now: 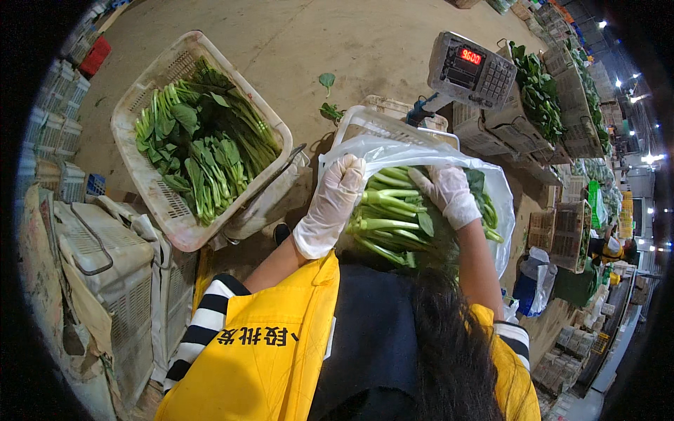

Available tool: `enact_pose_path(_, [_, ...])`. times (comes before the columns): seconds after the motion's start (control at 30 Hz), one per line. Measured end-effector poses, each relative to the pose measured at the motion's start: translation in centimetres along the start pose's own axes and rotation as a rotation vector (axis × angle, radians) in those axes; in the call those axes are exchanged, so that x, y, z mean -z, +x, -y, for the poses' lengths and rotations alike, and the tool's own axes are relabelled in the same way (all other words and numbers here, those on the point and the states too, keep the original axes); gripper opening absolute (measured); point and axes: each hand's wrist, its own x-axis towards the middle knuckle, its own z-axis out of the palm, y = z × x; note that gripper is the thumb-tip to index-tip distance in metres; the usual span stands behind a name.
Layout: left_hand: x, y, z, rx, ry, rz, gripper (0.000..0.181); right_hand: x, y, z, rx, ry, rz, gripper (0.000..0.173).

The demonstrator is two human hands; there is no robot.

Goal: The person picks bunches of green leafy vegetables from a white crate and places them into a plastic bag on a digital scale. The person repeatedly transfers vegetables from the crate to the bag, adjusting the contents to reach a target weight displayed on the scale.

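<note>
My left hand (342, 192), in a thin white glove, is closed on the rim of a clear plastic bag (503, 210). Inside the bag lie leafy greens with thick pale stems (389, 202), most stem ends pointing left. My right hand (447, 192), gloved too, rests palm down on these greens with its thumb spread; part of its fingers is hard to see at the far side. Under and behind the bag shows the rim of a white plastic crate (363, 118). A scale display (471, 68) with lit red digits stands just beyond on a post.
To the left stands a large white crate (200, 237) of bunched greens (216, 173). Lidded crates (100, 237) are close at lower left. Stacked crates with greens (537, 94) line the right. Loose leaves (327, 80) lie on the floor. Another person (613, 250) is far right.
</note>
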Motion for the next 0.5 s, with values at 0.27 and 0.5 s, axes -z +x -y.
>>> enact_pose_path(0.27, [-0.6, 0.1, 0.5, -0.040, -0.107, -0.065, 0.017, 0.9, -6.4, 11.3, 0.134, 0.007, -0.006, 0.109])
enact_pose_path(0.5, [3.4, -3.7, 4.2, -0.353, 0.811, -0.063, 0.033, 0.3, -6.4, 11.0, 0.109, 0.044, -0.063, 0.112])
